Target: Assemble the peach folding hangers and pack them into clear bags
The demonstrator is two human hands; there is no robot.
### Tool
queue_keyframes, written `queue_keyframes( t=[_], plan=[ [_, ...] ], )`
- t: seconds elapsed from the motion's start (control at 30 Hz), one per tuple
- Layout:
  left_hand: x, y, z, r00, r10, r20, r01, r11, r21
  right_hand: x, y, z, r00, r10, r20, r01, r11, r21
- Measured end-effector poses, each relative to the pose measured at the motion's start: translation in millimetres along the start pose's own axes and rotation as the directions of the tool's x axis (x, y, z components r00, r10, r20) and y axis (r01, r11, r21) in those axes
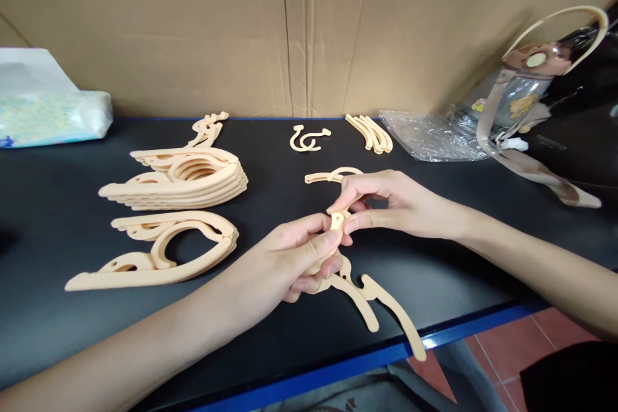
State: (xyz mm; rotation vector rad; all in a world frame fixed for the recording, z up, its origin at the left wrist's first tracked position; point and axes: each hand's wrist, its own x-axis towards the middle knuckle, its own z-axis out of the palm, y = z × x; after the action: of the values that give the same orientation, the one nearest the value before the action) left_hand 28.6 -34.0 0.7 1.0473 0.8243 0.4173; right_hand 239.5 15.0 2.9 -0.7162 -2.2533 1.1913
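Observation:
My left hand [294, 254] grips a beige plastic hanger piece [337, 221], its holed end showing past the thumb. At that same end, the fingers of my right hand [393, 204] are closed in a pinch; a thin curved beige part shows partly between them. Much of the piece is hidden by my fingers. Below my hands, beige curved hanger arms [400, 315] reach over the table's front edge. Whether they join the held piece I cannot tell. Just beyond my right hand lies a slim strip with a curved hook [316, 177].
To the left lie a stack of folded hangers [212, 196] and a smaller one [207, 261] nearer me, with small loose parts [207, 130] behind. Farther back are hooks [309, 141], several curved strips [374, 133], a plastic bag [429, 138], a bottle [521, 93] and a tissue pack [55, 116].

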Motion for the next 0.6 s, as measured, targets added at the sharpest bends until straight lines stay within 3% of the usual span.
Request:
queue_keyframes(
  t=[0.13,0.3,0.6],
  plan=[
    [0.6,-0.6,-0.4,0.999,-0.022,-0.028,0.022,1.0,0.003,-0.7,-2.1,-1.4,0.999,-0.039,0.037,0.041,0.997,-0.07],
    [3.5,-3.0,-4.7,0.999,-0.029,0.029,0.029,1.0,0.002,-1.4,-2.6,-3.1,0.997,-0.045,0.067,0.05,0.996,-0.079],
    [3.3,-1.0,-5.5,0.993,-0.112,0.035,0.111,0.994,0.016,-4.3,-1.3,-0.7,0.993,-0.045,0.109,0.057,0.992,-0.116]
  ],
)
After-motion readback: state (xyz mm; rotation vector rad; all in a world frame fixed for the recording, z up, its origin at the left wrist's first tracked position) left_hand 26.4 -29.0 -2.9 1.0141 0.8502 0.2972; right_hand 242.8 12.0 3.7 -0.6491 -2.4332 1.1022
